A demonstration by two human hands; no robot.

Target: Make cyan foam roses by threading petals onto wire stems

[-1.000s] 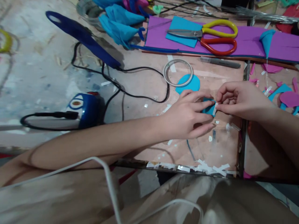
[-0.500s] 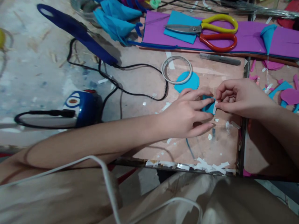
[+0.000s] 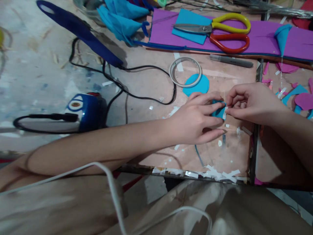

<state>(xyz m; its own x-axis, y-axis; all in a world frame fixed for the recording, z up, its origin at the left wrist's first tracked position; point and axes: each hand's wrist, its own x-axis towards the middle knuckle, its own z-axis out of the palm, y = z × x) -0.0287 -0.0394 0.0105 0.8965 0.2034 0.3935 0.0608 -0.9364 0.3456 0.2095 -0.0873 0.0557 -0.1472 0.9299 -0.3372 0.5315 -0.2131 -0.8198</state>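
My left hand [image 3: 204,116] lies with fingers spread on a small blue piece [image 3: 218,112], pressing it to the table; the fingers cover part of it. Along the piece's right edge runs a short white strip [image 3: 225,113], which looks like double-sided tape. Thumb and forefinger of my right hand [image 3: 246,101] pinch at the upper part of that strip. Just beyond my left hand lie blue round cutouts [image 3: 199,85], partly under a roll of tape [image 3: 172,76].
Yellow-and-red-handled scissors [image 3: 230,34] rest on purple sheets [image 3: 259,39] at the back, near a grey cutter [image 3: 231,61]. A corded blue tool [image 3: 80,32] lies at left beside a blue-and-white device [image 3: 90,112]. White scraps [image 3: 220,173] line the front edge.
Both hands keep nearly the same place on the blue piece and strip. The view has shifted very slightly; nothing else visibly differs.
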